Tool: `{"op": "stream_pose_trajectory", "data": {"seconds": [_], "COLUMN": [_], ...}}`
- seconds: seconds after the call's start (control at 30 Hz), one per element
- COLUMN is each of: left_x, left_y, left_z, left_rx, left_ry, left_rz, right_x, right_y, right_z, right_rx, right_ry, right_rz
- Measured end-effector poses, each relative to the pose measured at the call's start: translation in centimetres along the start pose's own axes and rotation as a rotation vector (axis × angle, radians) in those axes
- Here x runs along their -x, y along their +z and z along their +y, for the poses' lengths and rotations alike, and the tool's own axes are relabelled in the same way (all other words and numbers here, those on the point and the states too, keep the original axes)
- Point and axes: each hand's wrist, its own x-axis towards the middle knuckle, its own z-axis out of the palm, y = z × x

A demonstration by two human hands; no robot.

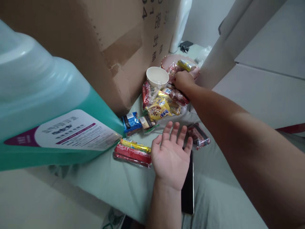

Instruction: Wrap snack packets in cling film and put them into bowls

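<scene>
My left hand (172, 156) lies palm up with its fingers spread and nothing in it, above a dark flat tablet-like device (188, 194). Beside its thumb are red and yellow snack sticks (132, 153) in wrappers. My right hand (184, 80) reaches to the far end, at the near rim of a pink tray (164, 62). Its fingers are curled down among clear wrappers; what they grip is hidden. A yellow packet (184, 65) lies in the tray. Close by are a cream bowl (157, 75), a yellow snack bag (159, 108) and a dark red packet (198, 135).
A large jug of green liquid (100, 111) stands at left, before a tall cardboard box (114, 28). A blue packet (131, 123) sits near its base. Behind are a white bottle (182, 25) and a black charger-like item (184, 47). White panels (267, 76) rise at right.
</scene>
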Motion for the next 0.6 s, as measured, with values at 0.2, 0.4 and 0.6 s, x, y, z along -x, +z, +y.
{"op": "stream_pose_trajectory", "data": {"seconds": [0.2,0.4,0.6], "left_x": [0.1,0.3,1.0], "left_y": [-0.2,0.1,0.3], "left_z": [-0.3,-0.3,0.0], "left_rx": [-0.026,-0.026,-0.012], "left_ry": [-0.012,-0.015,0.069], "left_rz": [0.022,0.016,0.010], "right_x": [1.0,2.0,5.8], "right_y": [-1.1,-4.2,-7.7], "right_z": [-0.6,-1.3,-2.1], "right_rx": [0.001,-0.055,-0.100], "right_ry": [-0.020,-0.003,-0.063], "right_rz": [0.066,0.118,0.192]}}
